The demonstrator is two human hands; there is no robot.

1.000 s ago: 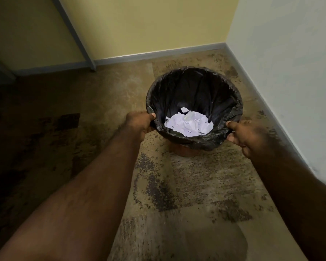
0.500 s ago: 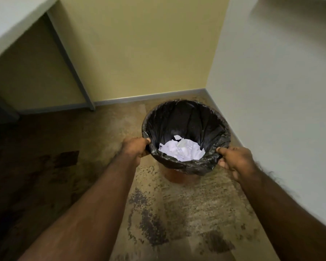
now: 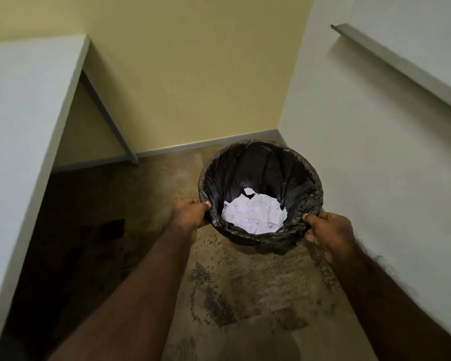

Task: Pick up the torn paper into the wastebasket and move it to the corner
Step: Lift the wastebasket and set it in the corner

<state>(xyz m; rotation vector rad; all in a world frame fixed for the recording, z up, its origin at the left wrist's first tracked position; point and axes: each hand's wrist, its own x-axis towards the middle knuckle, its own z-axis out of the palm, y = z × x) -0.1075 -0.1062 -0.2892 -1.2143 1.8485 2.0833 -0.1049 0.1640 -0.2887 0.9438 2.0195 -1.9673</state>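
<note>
Since 1 s ago the wastebasket [image 3: 261,196], w/ torn paper [image 3: 255,216] inside, sits higher in frame, nearer the corner. Left hand [image 3: 190,213] & right hand [image 3: 328,231] both grip its rim; setting down probably remains.

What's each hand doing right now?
Left hand: closed on the wastebasket rim.
Right hand: closed on the opposite rim.

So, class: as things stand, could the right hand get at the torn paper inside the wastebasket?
Probably yes, but not freely. The wastebasket is open-topped and nothing covers the torn paper, but the right hand is gripping the rim, as is the left hand, so it would have to let go first.
</note>
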